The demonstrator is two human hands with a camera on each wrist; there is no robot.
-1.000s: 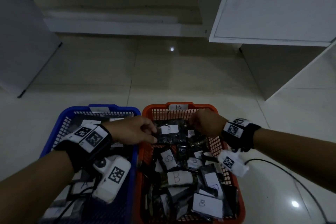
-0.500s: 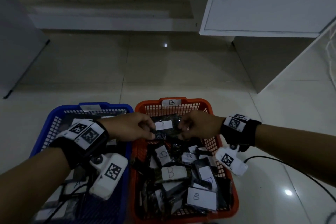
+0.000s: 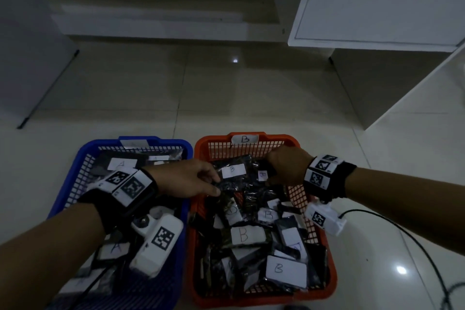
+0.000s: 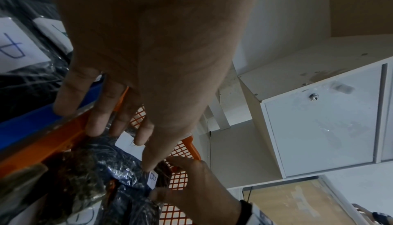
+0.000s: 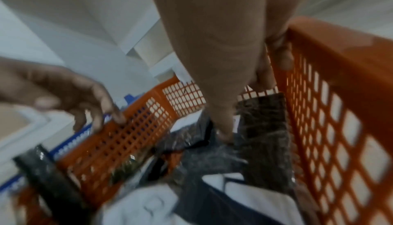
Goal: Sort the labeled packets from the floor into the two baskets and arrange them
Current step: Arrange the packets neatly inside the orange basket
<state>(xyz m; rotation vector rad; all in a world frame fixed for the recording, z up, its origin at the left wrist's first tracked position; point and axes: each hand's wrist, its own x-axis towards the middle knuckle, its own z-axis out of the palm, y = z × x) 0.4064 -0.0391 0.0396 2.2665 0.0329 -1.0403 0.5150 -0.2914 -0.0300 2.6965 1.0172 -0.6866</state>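
A packet (image 3: 232,175) labeled B is found at twelve o'clock inside the orange basket (image 3: 327,282). It is touched by the left hand (image 3: 188,178) with loosely extended fingers (no grip); the right hand's (image 3: 289,164) hold cannot be told.

We see two baskets side by side on the floor (image 3: 226,98): one basket (image 3: 75,176) at 9 o'clock, the other (image 3: 324,254) at 3, both holding packets (image 3: 285,269); cupboard (image 3: 377,2) at 1.
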